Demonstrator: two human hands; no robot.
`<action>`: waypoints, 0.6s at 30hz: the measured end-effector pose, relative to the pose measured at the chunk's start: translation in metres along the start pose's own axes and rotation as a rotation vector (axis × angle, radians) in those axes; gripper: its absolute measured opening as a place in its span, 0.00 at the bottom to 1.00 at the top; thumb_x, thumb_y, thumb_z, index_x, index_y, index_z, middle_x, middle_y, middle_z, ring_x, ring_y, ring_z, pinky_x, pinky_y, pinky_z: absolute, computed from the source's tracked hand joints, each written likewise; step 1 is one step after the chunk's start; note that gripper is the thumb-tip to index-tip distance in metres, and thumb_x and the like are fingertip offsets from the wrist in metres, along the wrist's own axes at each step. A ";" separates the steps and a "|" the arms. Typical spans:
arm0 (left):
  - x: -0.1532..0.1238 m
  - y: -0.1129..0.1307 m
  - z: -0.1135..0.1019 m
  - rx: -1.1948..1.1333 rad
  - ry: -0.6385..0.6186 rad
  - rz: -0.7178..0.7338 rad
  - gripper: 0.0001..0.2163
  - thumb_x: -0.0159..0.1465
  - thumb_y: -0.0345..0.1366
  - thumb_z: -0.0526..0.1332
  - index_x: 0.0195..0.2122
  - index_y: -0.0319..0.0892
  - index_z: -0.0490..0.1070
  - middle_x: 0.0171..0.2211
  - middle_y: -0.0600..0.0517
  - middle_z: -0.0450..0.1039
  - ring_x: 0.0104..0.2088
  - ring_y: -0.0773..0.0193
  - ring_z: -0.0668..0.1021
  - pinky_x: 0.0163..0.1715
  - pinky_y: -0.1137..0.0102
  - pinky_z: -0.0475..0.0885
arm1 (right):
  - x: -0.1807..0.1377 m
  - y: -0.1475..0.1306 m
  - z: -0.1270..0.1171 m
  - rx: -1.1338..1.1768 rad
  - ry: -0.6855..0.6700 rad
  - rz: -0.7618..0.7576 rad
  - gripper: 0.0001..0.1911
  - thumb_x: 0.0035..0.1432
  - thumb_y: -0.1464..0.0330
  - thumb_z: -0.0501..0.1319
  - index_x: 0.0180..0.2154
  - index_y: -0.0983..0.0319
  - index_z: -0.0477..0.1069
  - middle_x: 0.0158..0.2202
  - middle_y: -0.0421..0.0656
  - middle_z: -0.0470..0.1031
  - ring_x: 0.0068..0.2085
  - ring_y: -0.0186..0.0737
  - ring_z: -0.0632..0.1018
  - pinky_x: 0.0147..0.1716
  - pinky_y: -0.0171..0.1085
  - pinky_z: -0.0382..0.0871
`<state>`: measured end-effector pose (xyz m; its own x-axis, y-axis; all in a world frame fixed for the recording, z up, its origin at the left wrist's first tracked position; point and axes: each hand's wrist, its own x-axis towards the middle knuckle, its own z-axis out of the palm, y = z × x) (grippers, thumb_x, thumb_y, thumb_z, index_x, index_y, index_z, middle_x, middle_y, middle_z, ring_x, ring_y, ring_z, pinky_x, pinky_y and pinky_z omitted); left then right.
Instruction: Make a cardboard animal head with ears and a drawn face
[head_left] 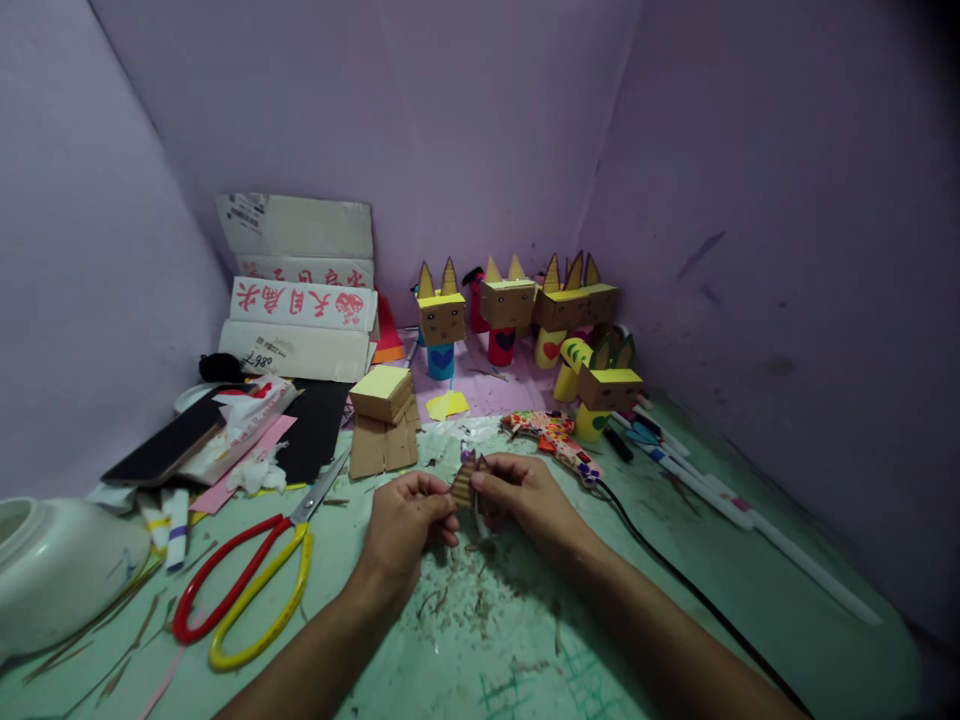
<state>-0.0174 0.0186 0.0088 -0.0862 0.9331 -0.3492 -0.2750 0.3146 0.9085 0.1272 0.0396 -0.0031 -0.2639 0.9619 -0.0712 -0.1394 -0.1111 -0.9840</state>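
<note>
Over the middle of the table, a small pointed corrugated cardboard ear (463,484) is held between both hands. My right hand (526,488) pinches it between thumb and fingers, and a second pointed tip shows behind the thumb. My left hand (409,520) is closed, its thumb and fingertips at the piece's left edge. Just beyond the hands sits a small cardboard box with a yellow top (382,390), resting on a folded piece of cardboard (367,448). A patterned glue gun (559,440) lies beyond my right hand. Finished cardboard-headed figures with similar ears, such as the blue one (441,320), stand at the back.
Large red-and-yellow-handled scissors (274,570) lie left of my left hand. A white jar (60,570) rests at the far left, near a dark phone-like slab (169,435). The black cord (675,570) crosses the right side. Cardboard scraps litter the green table (420,670).
</note>
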 end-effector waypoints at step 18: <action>0.013 0.026 -0.025 0.077 0.134 0.202 0.10 0.39 0.36 0.68 0.15 0.37 0.70 0.12 0.55 0.67 0.13 0.73 0.66 0.12 0.77 0.57 | -0.001 -0.006 -0.005 -1.063 0.283 -0.018 0.16 0.45 0.54 0.66 0.23 0.61 0.76 0.21 0.45 0.76 0.26 0.42 0.73 0.23 0.37 0.55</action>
<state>-0.0498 0.0343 0.0217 -0.2593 0.9487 -0.1809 -0.1659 0.1408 0.9760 0.1329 0.0404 0.0017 -0.0227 0.9988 0.0436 0.7878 0.0447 -0.6143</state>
